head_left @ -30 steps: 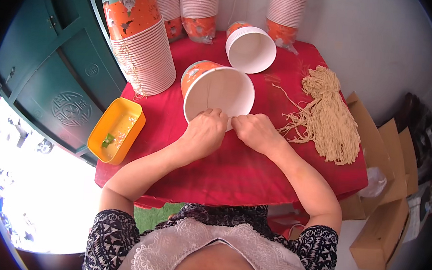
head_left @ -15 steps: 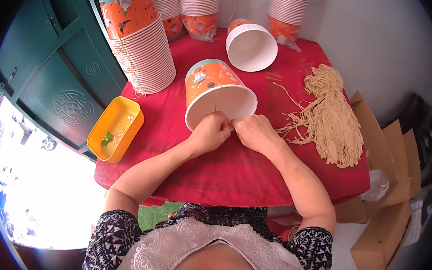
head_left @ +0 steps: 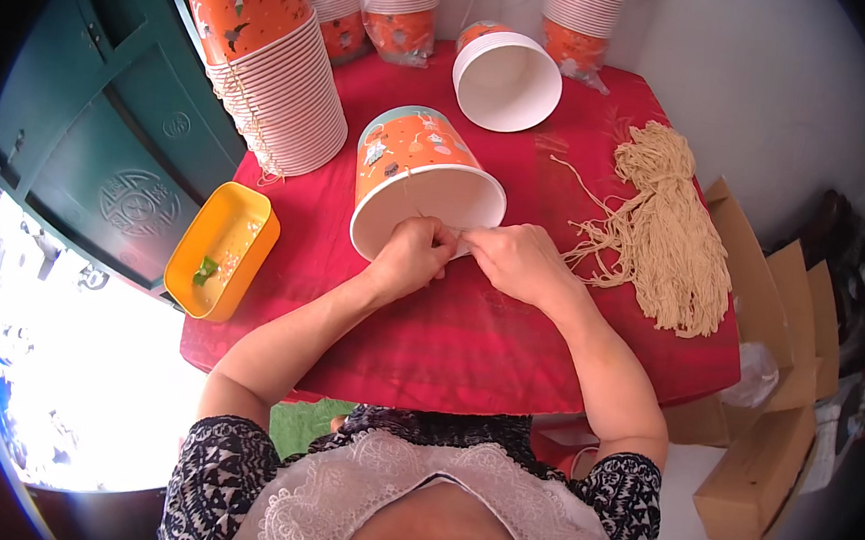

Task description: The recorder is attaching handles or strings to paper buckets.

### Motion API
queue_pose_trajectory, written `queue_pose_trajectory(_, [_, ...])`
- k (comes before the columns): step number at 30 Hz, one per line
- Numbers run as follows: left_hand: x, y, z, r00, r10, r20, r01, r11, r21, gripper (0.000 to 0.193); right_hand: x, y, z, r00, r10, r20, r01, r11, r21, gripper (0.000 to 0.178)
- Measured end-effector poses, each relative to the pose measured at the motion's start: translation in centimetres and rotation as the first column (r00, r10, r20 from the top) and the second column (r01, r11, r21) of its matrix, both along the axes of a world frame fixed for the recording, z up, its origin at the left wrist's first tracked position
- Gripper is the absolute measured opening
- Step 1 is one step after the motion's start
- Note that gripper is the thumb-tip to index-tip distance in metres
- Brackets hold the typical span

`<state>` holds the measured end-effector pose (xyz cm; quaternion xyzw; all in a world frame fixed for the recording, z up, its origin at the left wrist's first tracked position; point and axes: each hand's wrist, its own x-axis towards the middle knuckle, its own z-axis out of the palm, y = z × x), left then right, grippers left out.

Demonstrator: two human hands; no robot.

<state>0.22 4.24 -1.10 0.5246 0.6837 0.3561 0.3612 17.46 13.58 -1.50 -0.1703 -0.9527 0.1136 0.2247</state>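
Note:
An orange paper bucket [head_left: 416, 148] with a white rim lies tilted on the red-covered table, its mouth facing me. My left hand [head_left: 416, 254] is closed at the near edge of that mouth, thumb and fingers pinched together. Beside it, my right hand [head_left: 518, 261] pinches the rim with its fingertips, almost touching the left. A thin strand shows at the upper rim and inside the bucket, leading down toward my left fingers. Whether a strand is also between the fingertips is too small to tell.
To the right lies a bundle of beige string [head_left: 666, 236]. A yellow tray [head_left: 177, 272] with bits in it stands at the left, near a tall bucket stack [head_left: 289, 99]. Another bucket [head_left: 511, 85] lies behind, before wrapped stacks [head_left: 399, 27]. Cardboard boxes [head_left: 754, 473] stand beyond the table's right edge.
The bucket in my hands has shifted slightly left and turned a little. My fingertips have moved slightly at its near rim, the right hand a bit to the right. The whole view has also shifted slightly.

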Motion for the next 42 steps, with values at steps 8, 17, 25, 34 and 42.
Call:
queue_pose_trajectory(8, [0.1, -0.2, -0.6, 0.999, -0.041, 0.018, 0.040, 0.998, 0.045, 0.011, -1.0, -1.8, 2.4, 0.891, 0.116, -0.439, -0.096, 0.993, 0.069, 0.020])
queue_pose_trajectory(17, [-0.1, 0.2, -1.6, 0.973, 0.092, 0.212, -0.087, 0.996, -0.030, 0.009, -2.0, -7.3, 2.7, 0.748, 0.536, -0.392, -0.335, 0.814, 0.474, 0.025])
queue_pose_trajectory(25, [-0.1, -0.3, -0.8, 0.989, -0.004, 0.148, -0.011, 0.995, 0.100, 0.011, -1.7, -3.7, -1.1, 0.922, -0.227, -0.315, 0.151, 0.957, -0.248, 0.013])
queue_pose_trajectory(34, [0.2, -0.4, -1.0, 0.976, 0.010, 0.216, -0.040, 0.991, 0.132, 0.016, -2.2, -2.9, -3.0, 0.933, -0.260, -0.251, 0.173, 0.931, -0.323, 0.022])
queue_pose_trajectory(42, [0.2, -0.4, -0.7, 0.984, 0.009, 0.180, -0.030, 0.993, 0.115, 0.017, -2.3, -2.2, -2.9, 0.940, -0.257, -0.225, 0.131, 0.879, -0.459, 0.014])
